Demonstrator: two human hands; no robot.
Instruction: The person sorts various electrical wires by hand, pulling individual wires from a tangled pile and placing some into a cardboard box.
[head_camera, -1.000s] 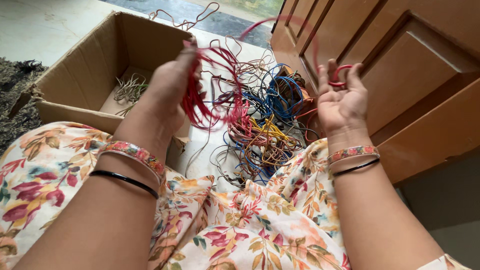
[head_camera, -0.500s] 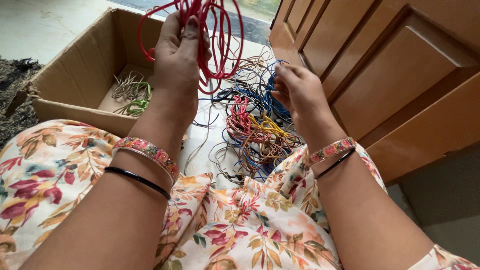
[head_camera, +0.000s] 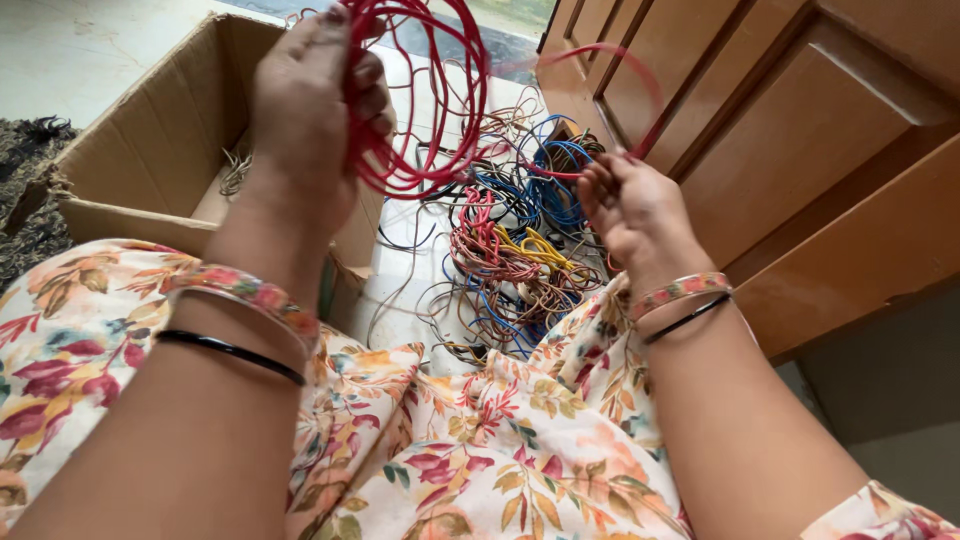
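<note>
She has her left hand (head_camera: 310, 110) raised and closed around a coil of red wire (head_camera: 425, 95), the loops bunched between her fingers and hanging out to the side of the hand that faces her other one. One strand runs on from the coil across to her right hand (head_camera: 635, 205), which pinches it between the fingertips, palm turned toward her; the blurred length beyond arcs up above that hand, in front of the wooden cabinet doors (head_camera: 790, 140) on its far side.

Below and between the two hands lies a tangled heap of wires (head_camera: 515, 265) on the floor, blue, red, yellow and pale strands all knotted together, just past her knees. On the outer side of the left hand stands an open cardboard box (head_camera: 140, 150) with a small bundle of thin wires at its bottom. Both wrists carry bangles, a patterned one and a thin black one each, over a floral dress (head_camera: 480, 450).
</note>
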